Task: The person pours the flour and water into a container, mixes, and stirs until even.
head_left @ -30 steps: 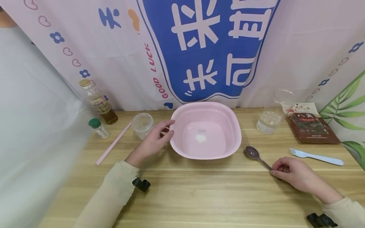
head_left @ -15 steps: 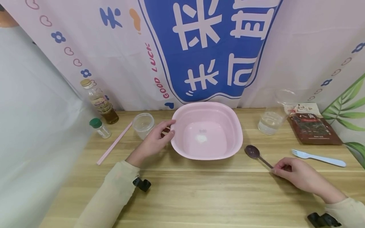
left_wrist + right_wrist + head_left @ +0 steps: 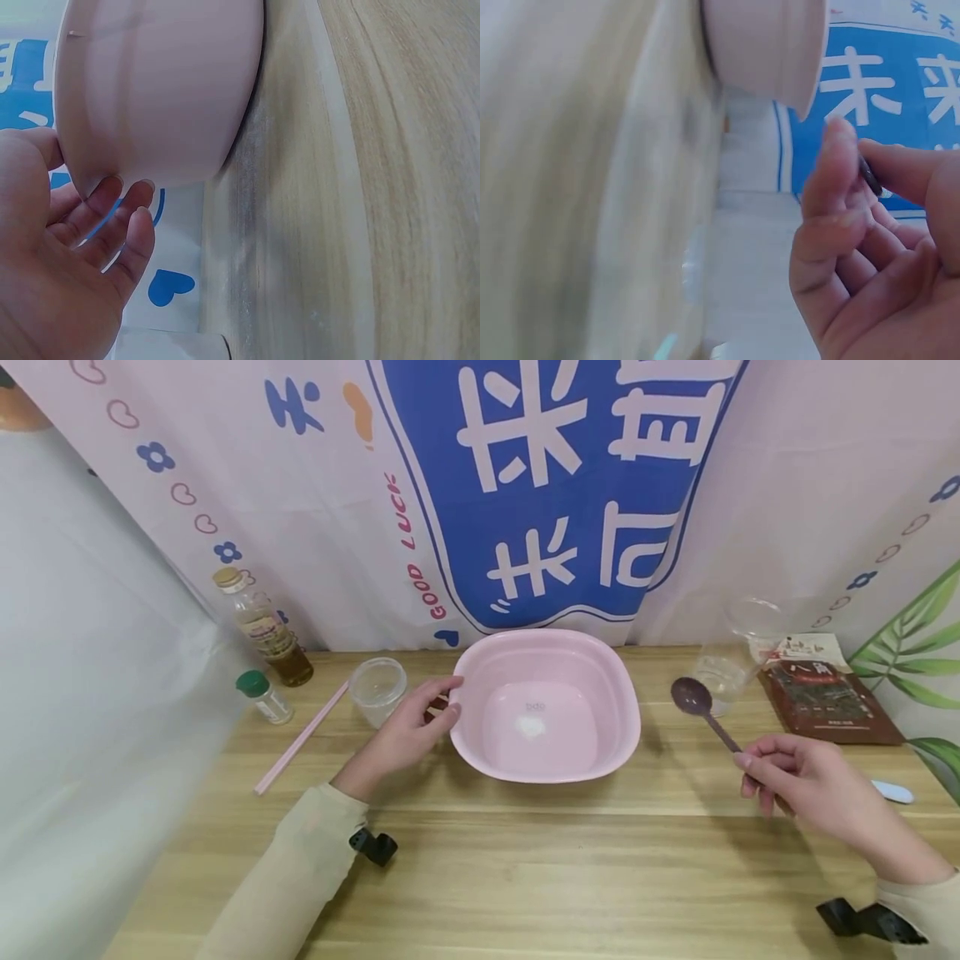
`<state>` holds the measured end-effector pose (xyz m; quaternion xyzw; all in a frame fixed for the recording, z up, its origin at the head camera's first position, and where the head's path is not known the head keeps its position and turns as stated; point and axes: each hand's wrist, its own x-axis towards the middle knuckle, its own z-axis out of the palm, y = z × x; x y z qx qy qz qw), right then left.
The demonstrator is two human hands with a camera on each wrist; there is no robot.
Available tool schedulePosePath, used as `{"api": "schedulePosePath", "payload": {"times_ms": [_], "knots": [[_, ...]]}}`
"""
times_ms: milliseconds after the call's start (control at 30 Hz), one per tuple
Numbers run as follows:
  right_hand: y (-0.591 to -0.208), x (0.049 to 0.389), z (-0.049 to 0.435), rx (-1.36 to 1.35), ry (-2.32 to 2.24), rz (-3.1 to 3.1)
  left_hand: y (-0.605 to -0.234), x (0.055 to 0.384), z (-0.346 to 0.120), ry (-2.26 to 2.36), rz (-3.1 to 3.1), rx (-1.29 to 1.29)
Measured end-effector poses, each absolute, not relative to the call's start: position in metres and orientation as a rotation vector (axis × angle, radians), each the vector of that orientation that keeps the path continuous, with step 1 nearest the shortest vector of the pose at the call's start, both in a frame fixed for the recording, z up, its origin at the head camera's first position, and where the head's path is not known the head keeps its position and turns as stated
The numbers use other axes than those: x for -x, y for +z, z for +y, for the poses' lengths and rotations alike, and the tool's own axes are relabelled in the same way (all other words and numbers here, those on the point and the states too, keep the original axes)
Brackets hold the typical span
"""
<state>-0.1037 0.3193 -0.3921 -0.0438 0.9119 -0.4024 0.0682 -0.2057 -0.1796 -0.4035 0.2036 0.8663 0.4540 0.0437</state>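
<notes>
Backdrop banner [image 3: 525, 485] behind pink basin [image 3: 546, 647]: red "GOOD LUCK" at blue panel's left edge; large white Chinese characters, "可" legible.

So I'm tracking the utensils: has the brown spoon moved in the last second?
Yes. The spoon lay on the table right of the pink basin; now the right hand holds it lifted, its bowl up by the water cup.
</notes>
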Motion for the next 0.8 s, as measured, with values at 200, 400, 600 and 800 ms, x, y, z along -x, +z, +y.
{"api": "schedulePosePath", "payload": {"times_ms": [200, 400, 600, 800], "knots": [[-0.375, 0.113, 0.306, 0.187, -1.220, 2.888, -0.403, 0.206, -0.179, 1.383, 2.645, -0.614], [-0.362, 0.129, 0.284, 0.272, -1.125, 3.054, -0.402, 0.205, -0.180, 1.385, 2.635, -0.599], [-0.354, 0.152, 0.256, 0.372, -1.057, 3.129, -0.403, 0.206, -0.180, 1.393, 2.630, -0.593], [-0.352, 0.178, 0.232, 0.408, -0.980, 3.164, -0.404, 0.207, -0.180, 1.396, 2.631, -0.604]]}}
